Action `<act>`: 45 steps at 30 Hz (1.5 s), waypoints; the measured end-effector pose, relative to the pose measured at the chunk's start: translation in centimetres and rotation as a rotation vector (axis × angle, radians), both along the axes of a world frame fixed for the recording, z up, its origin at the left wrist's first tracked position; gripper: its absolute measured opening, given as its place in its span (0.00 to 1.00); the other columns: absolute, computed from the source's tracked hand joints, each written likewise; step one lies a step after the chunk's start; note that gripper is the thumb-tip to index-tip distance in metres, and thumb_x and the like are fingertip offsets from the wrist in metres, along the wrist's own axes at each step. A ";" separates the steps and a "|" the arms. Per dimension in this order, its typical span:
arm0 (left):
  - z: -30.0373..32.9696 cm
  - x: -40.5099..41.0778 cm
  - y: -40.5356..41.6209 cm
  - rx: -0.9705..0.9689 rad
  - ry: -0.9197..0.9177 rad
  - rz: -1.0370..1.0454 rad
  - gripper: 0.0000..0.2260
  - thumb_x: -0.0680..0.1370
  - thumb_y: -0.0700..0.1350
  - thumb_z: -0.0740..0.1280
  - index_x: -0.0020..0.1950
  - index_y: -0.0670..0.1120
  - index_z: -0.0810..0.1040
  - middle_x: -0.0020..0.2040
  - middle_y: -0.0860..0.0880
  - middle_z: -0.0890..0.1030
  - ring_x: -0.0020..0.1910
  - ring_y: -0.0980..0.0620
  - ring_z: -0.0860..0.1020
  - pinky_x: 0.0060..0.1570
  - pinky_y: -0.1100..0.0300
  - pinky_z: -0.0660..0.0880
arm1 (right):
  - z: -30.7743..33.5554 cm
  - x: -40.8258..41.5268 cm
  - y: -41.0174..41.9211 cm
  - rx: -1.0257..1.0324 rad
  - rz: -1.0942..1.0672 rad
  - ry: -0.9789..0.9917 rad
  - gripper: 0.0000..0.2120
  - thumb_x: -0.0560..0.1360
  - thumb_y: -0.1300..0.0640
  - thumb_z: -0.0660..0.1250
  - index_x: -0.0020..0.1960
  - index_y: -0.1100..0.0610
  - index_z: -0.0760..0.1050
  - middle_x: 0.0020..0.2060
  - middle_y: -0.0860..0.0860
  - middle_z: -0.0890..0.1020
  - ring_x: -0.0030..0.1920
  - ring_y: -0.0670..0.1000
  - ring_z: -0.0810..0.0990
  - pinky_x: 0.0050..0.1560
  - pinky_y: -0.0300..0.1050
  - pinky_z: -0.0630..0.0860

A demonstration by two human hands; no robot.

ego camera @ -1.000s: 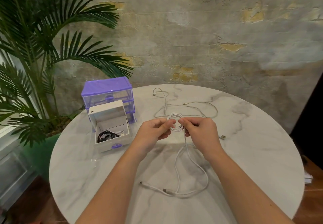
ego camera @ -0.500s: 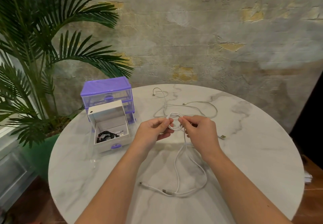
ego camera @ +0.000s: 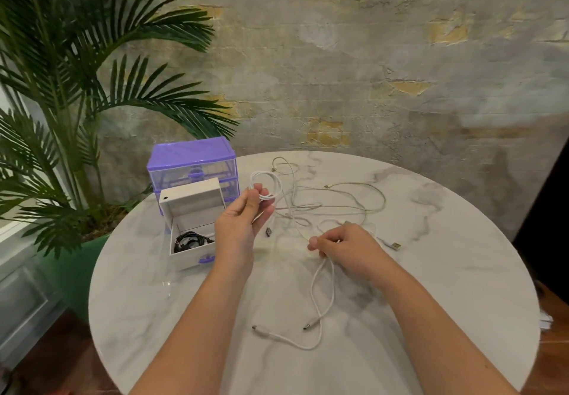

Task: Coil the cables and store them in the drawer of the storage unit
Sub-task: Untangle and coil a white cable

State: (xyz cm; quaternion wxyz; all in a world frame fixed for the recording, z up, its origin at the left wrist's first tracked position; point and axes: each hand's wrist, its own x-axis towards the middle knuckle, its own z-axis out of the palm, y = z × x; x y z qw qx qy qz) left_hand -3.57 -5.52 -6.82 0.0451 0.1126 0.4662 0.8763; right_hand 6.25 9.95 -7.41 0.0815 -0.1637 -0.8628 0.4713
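The left hand (ego camera: 238,225) is raised above the round marble tabletop (ego camera: 462,271), its fingers (ego camera: 261,192) and thumb pinching a small white coiled cable (ego camera: 265,182). The coil stands upright above the fingertips, its loops rising free of the palm, and it hangs in the air just to the right of the storage unit (ego camera: 192,163), clear of the tabletop.

The right hand (ego camera: 345,248) sits lower, close to the tabletop, with its fingers curled round a second white cable (ego camera: 323,296). That cable runs out from under the hand toward the person in a long narrow loop and ends in two plugs lying on the marble near the front edge. Whether the hand also holds any of the strands behind it cannot be told.

Behind both hands, a loose grey-white cable (ego camera: 369,191) sprawls in wide loops over the far part of the tabletop. A USB plug (ego camera: 394,245) lies to the right of the right hand, and a small dark plug (ego camera: 268,232) lies between the two hands.

The purple storage unit stands at the left rear of the tabletop. Its white drawer (ego camera: 191,209) is pulled out in front of it and holds a black coiled cable (ego camera: 192,239).

A potted palm (ego camera: 61,102) stands to the left, beyond the table.
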 end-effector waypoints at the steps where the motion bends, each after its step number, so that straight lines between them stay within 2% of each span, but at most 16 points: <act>1: 0.0 0.0 -0.1 0.007 -0.003 0.003 0.07 0.81 0.41 0.63 0.51 0.44 0.81 0.45 0.50 0.83 0.43 0.56 0.83 0.43 0.67 0.79 | 0.0 0.1 0.1 0.026 0.009 -0.020 0.11 0.76 0.46 0.68 0.42 0.51 0.84 0.34 0.45 0.81 0.28 0.40 0.71 0.31 0.33 0.66; 3: 0.0 0.0 -0.1 0.007 -0.006 -0.014 0.08 0.81 0.41 0.62 0.52 0.44 0.81 0.45 0.50 0.83 0.43 0.55 0.83 0.43 0.66 0.79 | 0.1 0.1 0.0 0.023 0.000 -0.014 0.14 0.78 0.45 0.65 0.40 0.52 0.81 0.35 0.47 0.83 0.31 0.44 0.72 0.31 0.34 0.67; 6: 0.0 0.1 0.1 -0.023 -0.006 -0.084 0.07 0.80 0.41 0.62 0.52 0.44 0.81 0.45 0.51 0.83 0.41 0.56 0.82 0.42 0.66 0.79 | -0.1 -0.3 0.2 -0.093 -0.093 0.089 0.14 0.80 0.46 0.62 0.44 0.56 0.74 0.27 0.51 0.80 0.22 0.46 0.67 0.22 0.36 0.64; 8: 0.0 0.3 0.1 -0.050 -0.020 -0.144 0.07 0.80 0.41 0.63 0.53 0.43 0.81 0.43 0.51 0.83 0.40 0.57 0.82 0.41 0.67 0.79 | 0.0 -0.4 0.5 -0.236 -0.146 0.156 0.13 0.81 0.48 0.60 0.46 0.57 0.73 0.25 0.52 0.76 0.18 0.47 0.65 0.20 0.36 0.61; 11: 0.1 0.8 0.3 -0.092 -0.043 -0.220 0.07 0.79 0.42 0.64 0.52 0.44 0.81 0.41 0.51 0.83 0.38 0.57 0.81 0.40 0.67 0.79 | 0.5 -0.3 0.9 -0.555 -0.125 0.258 0.09 0.82 0.54 0.60 0.53 0.59 0.75 0.30 0.52 0.74 0.24 0.49 0.71 0.24 0.40 0.67; 13: 0.2 1.0 0.4 -0.117 -0.057 -0.252 0.07 0.79 0.42 0.64 0.52 0.45 0.82 0.41 0.50 0.84 0.37 0.57 0.81 0.40 0.67 0.79 | 0.8 -0.4 0.9 -0.777 -0.054 0.347 0.09 0.81 0.62 0.60 0.59 0.62 0.75 0.35 0.53 0.74 0.31 0.50 0.75 0.32 0.41 0.75; 14: 0.2 1.1 0.5 -0.127 -0.065 -0.264 0.07 0.79 0.42 0.64 0.52 0.45 0.82 0.40 0.50 0.84 0.37 0.57 0.81 0.39 0.67 0.79 | 0.9 -0.5 0.9 -0.810 -0.034 0.391 0.11 0.80 0.66 0.60 0.60 0.64 0.75 0.36 0.53 0.75 0.33 0.50 0.77 0.36 0.40 0.77; 16: 0.1 1.2 0.7 -0.149 -0.077 -0.281 0.07 0.79 0.42 0.65 0.52 0.45 0.82 0.40 0.49 0.84 0.36 0.56 0.81 0.39 0.67 0.79 | 0.7 -0.7 1.0 -0.753 -0.040 0.462 0.12 0.80 0.68 0.59 0.61 0.64 0.76 0.39 0.53 0.79 0.38 0.50 0.80 0.43 0.39 0.79; 19: 0.0 1.3 0.8 -0.170 -0.068 -0.299 0.07 0.79 0.42 0.65 0.52 0.44 0.82 0.40 0.49 0.84 0.36 0.56 0.81 0.40 0.67 0.79 | 0.5 -0.6 1.0 -0.636 -0.109 0.529 0.13 0.80 0.63 0.62 0.63 0.59 0.77 0.48 0.54 0.85 0.44 0.52 0.82 0.51 0.43 0.80; 21: 0.0 1.3 0.8 -0.171 -0.063 -0.308 0.07 0.79 0.42 0.64 0.52 0.44 0.81 0.40 0.49 0.84 0.36 0.56 0.81 0.41 0.67 0.79 | 0.4 -0.5 1.2 -0.608 -0.150 0.554 0.13 0.81 0.60 0.62 0.64 0.55 0.77 0.50 0.55 0.85 0.45 0.52 0.82 0.54 0.45 0.80; 25: 0.3 1.5 0.8 -0.166 -0.069 -0.347 0.07 0.79 0.41 0.64 0.53 0.42 0.81 0.39 0.50 0.84 0.35 0.57 0.81 0.40 0.67 0.79 | 0.4 -0.5 1.2 -0.747 -0.158 0.615 0.10 0.82 0.59 0.61 0.59 0.54 0.78 0.50 0.57 0.85 0.46 0.56 0.84 0.49 0.44 0.82; 30: 0.2 2.0 0.7 -0.220 -0.073 -0.472 0.07 0.78 0.41 0.65 0.53 0.41 0.80 0.39 0.49 0.82 0.37 0.55 0.82 0.43 0.66 0.80 | 0.7 -0.5 1.8 -1.183 -0.111 0.682 0.11 0.82 0.62 0.58 0.61 0.59 0.75 0.52 0.58 0.83 0.50 0.58 0.85 0.48 0.44 0.82; 34: 0.2 2.2 0.8 -0.252 -0.074 -0.513 0.07 0.77 0.42 0.66 0.51 0.41 0.81 0.39 0.47 0.81 0.38 0.54 0.82 0.44 0.65 0.80 | 0.6 -0.7 2.0 -1.374 -0.118 0.658 0.10 0.82 0.64 0.56 0.58 0.61 0.74 0.47 0.58 0.84 0.45 0.56 0.86 0.40 0.42 0.82; 41: 0.3 2.5 0.7 -0.268 -0.068 -0.581 0.07 0.79 0.41 0.64 0.52 0.40 0.80 0.44 0.49 0.83 0.40 0.53 0.83 0.42 0.65 0.80 | 0.3 -0.6 2.1 -1.407 -0.134 0.507 0.10 0.83 0.64 0.55 0.56 0.62 0.75 0.37 0.56 0.85 0.34 0.50 0.85 0.31 0.39 0.80; 45: 0.3 2.7 0.8 -0.314 -0.039 -0.607 0.08 0.79 0.40 0.63 0.53 0.40 0.81 0.45 0.45 0.84 0.42 0.51 0.84 0.42 0.63 0.81 | 0.4 -0.5 1.7 -1.335 -0.059 0.388 0.10 0.83 0.64 0.55 0.57 0.61 0.75 0.38 0.55 0.84 0.32 0.50 0.84 0.30 0.40 0.81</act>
